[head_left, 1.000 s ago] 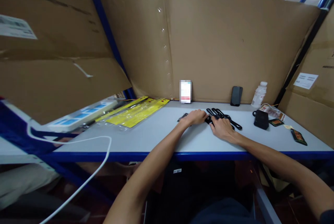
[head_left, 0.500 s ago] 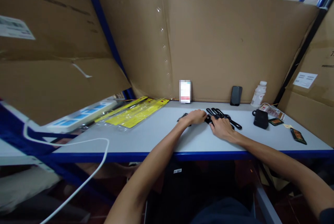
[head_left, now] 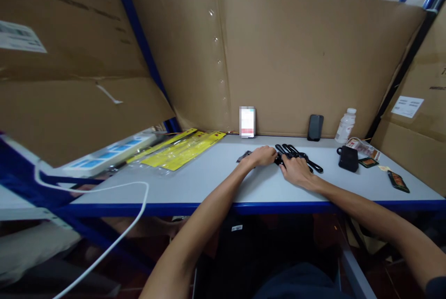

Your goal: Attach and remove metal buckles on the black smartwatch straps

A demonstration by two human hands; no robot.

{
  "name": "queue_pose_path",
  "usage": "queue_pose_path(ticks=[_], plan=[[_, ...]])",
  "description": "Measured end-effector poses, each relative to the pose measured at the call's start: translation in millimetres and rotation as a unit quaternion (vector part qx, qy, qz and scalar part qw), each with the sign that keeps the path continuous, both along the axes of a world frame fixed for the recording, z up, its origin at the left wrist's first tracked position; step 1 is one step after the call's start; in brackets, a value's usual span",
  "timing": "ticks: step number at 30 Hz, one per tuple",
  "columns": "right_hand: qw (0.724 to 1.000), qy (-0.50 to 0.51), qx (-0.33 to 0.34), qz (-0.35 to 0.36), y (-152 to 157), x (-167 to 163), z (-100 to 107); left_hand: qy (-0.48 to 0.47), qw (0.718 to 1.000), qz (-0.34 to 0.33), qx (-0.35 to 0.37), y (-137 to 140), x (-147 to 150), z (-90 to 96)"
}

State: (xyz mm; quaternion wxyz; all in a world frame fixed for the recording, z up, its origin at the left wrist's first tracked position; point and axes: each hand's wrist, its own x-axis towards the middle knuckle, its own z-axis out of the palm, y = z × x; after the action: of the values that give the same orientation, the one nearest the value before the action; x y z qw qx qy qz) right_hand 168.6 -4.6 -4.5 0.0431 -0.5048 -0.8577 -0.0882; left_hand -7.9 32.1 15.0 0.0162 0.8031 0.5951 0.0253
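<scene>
My left hand (head_left: 264,155) is closed, its fingers curled around a black glossy item (head_left: 278,159) that shows between my two hands. A flat dark piece (head_left: 245,155) sticks out on the left, partly under that hand; whether it belongs to the same item I cannot tell. My right hand (head_left: 296,171) rests low over the table with its fingers bent onto the black item. Just behind and beside it lie several black glossy handles (head_left: 294,151) with rounded ends, fanned out and partly covered by the hand. What they belong to is hidden.
Yellow-backed clear packages (head_left: 188,150) and a long white-and-blue box (head_left: 108,155) lie left. A lit phone (head_left: 247,122), dark phone (head_left: 315,127) and bottle (head_left: 346,126) stand at the back. Right lies a black case (head_left: 347,158). A white cable (head_left: 139,211) hangs front left.
Both hands stay almost in place, with the left hand shifted only very slightly. The white cable has swung a little to the right.
</scene>
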Motion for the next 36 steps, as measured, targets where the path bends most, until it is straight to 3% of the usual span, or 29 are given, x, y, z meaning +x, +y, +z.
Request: queue_pose_path(ticks=[7, 15, 24, 30, 36], plan=[[1.000, 0.004, -0.002, 0.000, -1, 0, 3, -0.012, 0.998, -0.064, 0.009, -6, -5, 3.9], [1.000, 0.002, -0.001, 0.001, -2, 0, 4, 0.009, 0.999, 0.002, 0.032, -7, 6, -0.8], [1.000, -0.002, -0.011, -0.004, -4, -1, 6, -0.030, 0.997, -0.065, 0.009, -5, -3, 2.7], [1.000, -0.009, -0.008, -0.004, -5, -1, 6, 0.007, 0.999, -0.012, 0.042, -6, 0, 0.7], [1.000, -0.007, -0.005, -0.003, -4, -1, 6, -0.031, 0.998, -0.046, 0.010, -4, -2, -0.8]])
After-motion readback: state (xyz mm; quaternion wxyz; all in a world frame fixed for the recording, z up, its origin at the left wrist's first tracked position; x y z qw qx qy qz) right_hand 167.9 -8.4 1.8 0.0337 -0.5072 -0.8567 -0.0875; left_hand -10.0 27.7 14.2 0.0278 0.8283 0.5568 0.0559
